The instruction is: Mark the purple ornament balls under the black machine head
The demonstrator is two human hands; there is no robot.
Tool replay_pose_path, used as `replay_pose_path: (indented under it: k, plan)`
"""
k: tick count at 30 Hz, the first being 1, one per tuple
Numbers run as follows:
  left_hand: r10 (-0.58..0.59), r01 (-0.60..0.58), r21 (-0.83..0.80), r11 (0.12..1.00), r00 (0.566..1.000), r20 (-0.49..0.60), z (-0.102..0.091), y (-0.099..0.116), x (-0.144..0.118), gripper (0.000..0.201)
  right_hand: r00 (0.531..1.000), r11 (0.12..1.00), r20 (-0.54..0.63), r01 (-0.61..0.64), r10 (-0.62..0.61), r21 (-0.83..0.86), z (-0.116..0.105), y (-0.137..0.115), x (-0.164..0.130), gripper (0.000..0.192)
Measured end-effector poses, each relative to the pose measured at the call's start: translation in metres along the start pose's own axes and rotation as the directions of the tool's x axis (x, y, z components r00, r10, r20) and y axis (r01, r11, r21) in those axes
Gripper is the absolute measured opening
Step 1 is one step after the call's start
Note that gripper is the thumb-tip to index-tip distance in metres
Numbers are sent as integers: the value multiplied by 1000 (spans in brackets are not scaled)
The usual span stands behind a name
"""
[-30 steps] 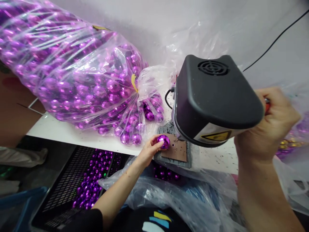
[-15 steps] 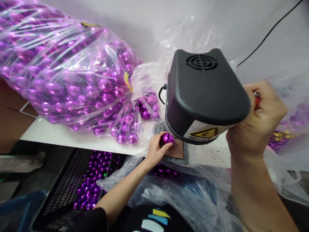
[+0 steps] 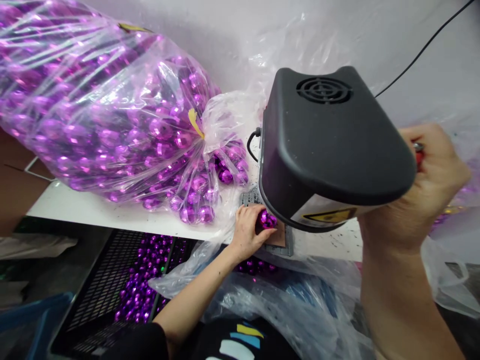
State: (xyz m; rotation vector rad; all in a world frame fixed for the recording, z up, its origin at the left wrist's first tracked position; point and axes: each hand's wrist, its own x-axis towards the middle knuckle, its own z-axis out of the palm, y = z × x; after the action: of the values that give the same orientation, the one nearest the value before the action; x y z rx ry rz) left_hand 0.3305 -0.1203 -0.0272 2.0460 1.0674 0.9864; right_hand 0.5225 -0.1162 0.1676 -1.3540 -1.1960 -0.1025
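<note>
Between thumb and fingers, my left hand (image 3: 249, 230) grips a shiny purple faceted ball (image 3: 268, 219). The ball is over a brown pad (image 3: 277, 237) on a grey metal plate (image 3: 288, 246); whether it touches the pad I cannot tell. Just beyond the ball stands a black machine housing (image 3: 337, 135) with a round grille and a yellow warning label, which hides what is under it. My right hand (image 3: 431, 185) is closed at the housing's right side around a handle, of which a small red part (image 3: 419, 159) shows.
A big tied clear bag (image 3: 123, 115) of purple balls lies on the white table (image 3: 112, 212) at left. Below it, a black crate (image 3: 93, 280) holds more purple balls. Loose plastic sheeting (image 3: 262, 295) covers my lap. A black cable (image 3: 423, 50) runs along the wall.
My left hand has shifted slightly right with the ball, whose visible side now shows dark patches. The housing and my right hand appear larger and farther right.
</note>
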Motion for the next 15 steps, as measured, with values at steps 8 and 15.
replay_pose_path:
  k: [8, 15]
  plan:
    - [-53, 68, -141, 988, 993, 108, -2, -5, -1, 44, 996, 1000, 82, -22, 23, -8, -7, 2, 3, 32]
    - [-26, 36, -113, 993, 995, 95, -1, -6, -4, 54, 993, 985, -8, 119, -121, -124, -11, -3, -12, 29]
